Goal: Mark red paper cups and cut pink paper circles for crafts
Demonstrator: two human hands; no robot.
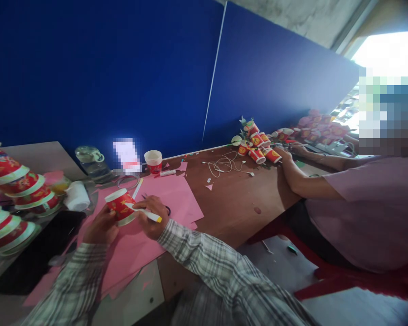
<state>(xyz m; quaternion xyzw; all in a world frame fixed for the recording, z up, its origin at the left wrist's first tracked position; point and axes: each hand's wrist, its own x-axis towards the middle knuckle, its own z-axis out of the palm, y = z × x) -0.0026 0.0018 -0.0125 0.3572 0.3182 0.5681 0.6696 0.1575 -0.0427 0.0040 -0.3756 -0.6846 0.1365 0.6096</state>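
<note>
My left hand (102,228) is wrapped around a red paper cup (121,206) with a gold pattern and a white rim, held tilted above pink paper sheets (177,199). My right hand (153,210) grips a white marker pen (152,215) with a yellow end, its other end against or very close to the cup's side. Beside the right hand, partly hidden by it, shows a dark loop (168,210) that looks like a scissors handle. A small pale stick with a yellow edge (138,188) lies on the paper behind the cup.
Stacked red cups (37,192), a white roll (77,195), a dark flat panel (41,253) and a clear jug (91,165) stand at left. Behind are a lit screen (126,156) and another cup (153,164). Rightward lie a white cable (221,168), joined cups (256,145) and a co-worker's arms (301,179).
</note>
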